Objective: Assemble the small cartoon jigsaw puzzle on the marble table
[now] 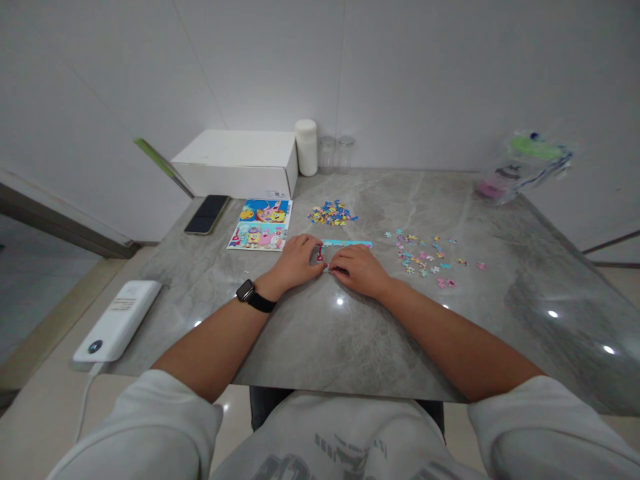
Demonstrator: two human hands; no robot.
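Observation:
A partly joined jigsaw puzzle border (350,243) lies flat on the table, with a light blue strip along its far side and red pieces down its left side. My left hand (300,260) curls at the left side, thumb at the near corner and index finger at the far corner, gripping the border between them. At the near left corner, the fingers of my right hand (361,270) are closed on a small puzzle piece (329,268), mostly hidden by the fingertips. To the right lie scattered puzzle pieces (423,257), pink, yellow and light blue.
Beyond my hands sits a pile of blue and yellow pieces (334,213). A printed picture sheet (260,237), a phone (207,215) and a white power bank (119,320) are at left. Behind stand a white box (235,163), a white bottle (307,148), two glasses (327,157) and a plastic bag (523,170).

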